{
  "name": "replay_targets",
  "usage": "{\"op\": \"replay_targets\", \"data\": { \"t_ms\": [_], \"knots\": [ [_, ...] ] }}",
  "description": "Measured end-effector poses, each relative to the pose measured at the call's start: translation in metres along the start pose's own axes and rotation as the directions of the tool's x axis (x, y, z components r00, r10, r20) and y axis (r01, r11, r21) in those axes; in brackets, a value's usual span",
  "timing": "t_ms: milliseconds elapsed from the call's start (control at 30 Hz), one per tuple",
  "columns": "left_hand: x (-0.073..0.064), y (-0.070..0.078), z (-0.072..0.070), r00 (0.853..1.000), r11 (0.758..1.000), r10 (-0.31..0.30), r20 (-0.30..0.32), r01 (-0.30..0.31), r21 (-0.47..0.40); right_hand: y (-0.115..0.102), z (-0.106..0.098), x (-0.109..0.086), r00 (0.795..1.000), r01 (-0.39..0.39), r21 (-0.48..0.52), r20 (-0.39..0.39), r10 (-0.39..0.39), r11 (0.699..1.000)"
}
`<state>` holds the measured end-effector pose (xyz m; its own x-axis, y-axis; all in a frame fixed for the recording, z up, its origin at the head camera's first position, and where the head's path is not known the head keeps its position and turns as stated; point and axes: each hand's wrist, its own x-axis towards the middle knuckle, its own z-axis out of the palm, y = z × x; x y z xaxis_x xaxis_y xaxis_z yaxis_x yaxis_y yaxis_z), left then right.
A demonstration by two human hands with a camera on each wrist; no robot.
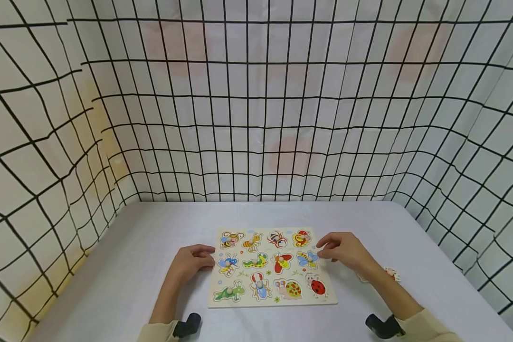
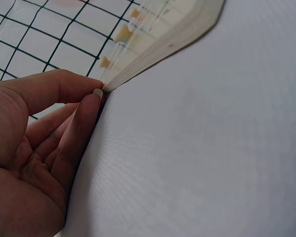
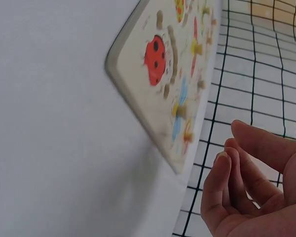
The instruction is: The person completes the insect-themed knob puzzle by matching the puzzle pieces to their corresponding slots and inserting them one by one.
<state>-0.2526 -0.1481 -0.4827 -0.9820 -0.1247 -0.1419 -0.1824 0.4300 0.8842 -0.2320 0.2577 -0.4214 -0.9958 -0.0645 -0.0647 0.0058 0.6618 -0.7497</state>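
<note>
A pale wooden peg puzzle board (image 1: 248,278) with colourful insect pictures lies flat on the white table. My left hand (image 1: 192,261) rests at its left edge. In the left wrist view the fingertips (image 2: 91,86) are right at the board's edge. My right hand (image 1: 344,249) hovers by the upper right edge, fingers loosely bent and holding nothing, close to the blue dragonfly piece (image 1: 308,259). Wooden knobs stand on most insects in the right wrist view. The red ladybug (image 3: 155,60) shows no knob there, with recesses around it.
A loose red-and-white piece (image 1: 392,274) lies on the table (image 1: 162,223) right of the board, partly behind my right forearm. Beyond the table's far edge stands a white wall (image 1: 256,142) with a black grid, continuing along both sides.
</note>
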Motion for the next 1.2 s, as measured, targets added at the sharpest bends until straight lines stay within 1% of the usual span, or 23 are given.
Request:
{"op": "replay_targets", "data": {
  "t_ms": [167, 267, 400, 500, 633, 767, 933, 1067, 1200],
  "knots": [
    [-0.001, 0.001, -0.001, 1.0, 1.0, -0.003, 0.005, 0.003, -0.007, 0.015, -0.013, -0.001, 1.0, -0.013, -0.044, -0.009, 0.012, 0.999],
    [-0.001, 0.001, -0.001, 1.0, 1.0, 0.001, 0.004, -0.001, -0.004, 0.026, -0.021, -0.001, 1.0, -0.027, -0.058, 0.0, 0.027, 0.998],
    [-0.002, 0.001, -0.001, 1.0, 1.0, 0.009, 0.002, -0.009, -0.004, 0.038, -0.032, -0.001, 0.997, -0.076, -0.026, 0.017, 0.076, 0.997],
    [-0.002, 0.001, 0.0, 1.0, 1.0, 0.014, 0.004, -0.014, -0.011, 0.046, -0.04, -0.004, 0.996, -0.093, -0.018, 0.014, 0.093, 0.996],
    [-0.002, 0.001, 0.0, 1.0, 1.0, 0.015, 0.008, -0.015, -0.017, 0.057, -0.049, -0.007, 0.995, -0.094, -0.013, 0.013, 0.094, 0.996],
    [-0.001, 0.001, 0.0, 1.0, 1.0, 0.009, 0.003, -0.009, -0.014, 0.068, -0.057, -0.009, 0.993, -0.121, -0.015, 0.014, 0.121, 0.993],
    [-0.001, 0.001, 0.0, 1.0, 1.0, 0.007, 0.0, -0.007, -0.007, 0.079, -0.066, -0.013, 0.991, -0.135, -0.027, 0.015, 0.135, 0.99],
    [-0.001, 0.001, 0.0, 1.0, 1.0, 0.005, 0.002, -0.005, -0.01, 0.086, -0.071, -0.015, 0.988, -0.15, -0.006, 0.025, 0.15, 0.989],
    [-0.002, 0.0, 0.0, 1.0, 1.0, 0.008, 0.002, -0.008, -0.009, 0.093, -0.074, -0.017, 0.989, -0.144, 0.022, 0.046, 0.143, 0.989]
  ]
}}
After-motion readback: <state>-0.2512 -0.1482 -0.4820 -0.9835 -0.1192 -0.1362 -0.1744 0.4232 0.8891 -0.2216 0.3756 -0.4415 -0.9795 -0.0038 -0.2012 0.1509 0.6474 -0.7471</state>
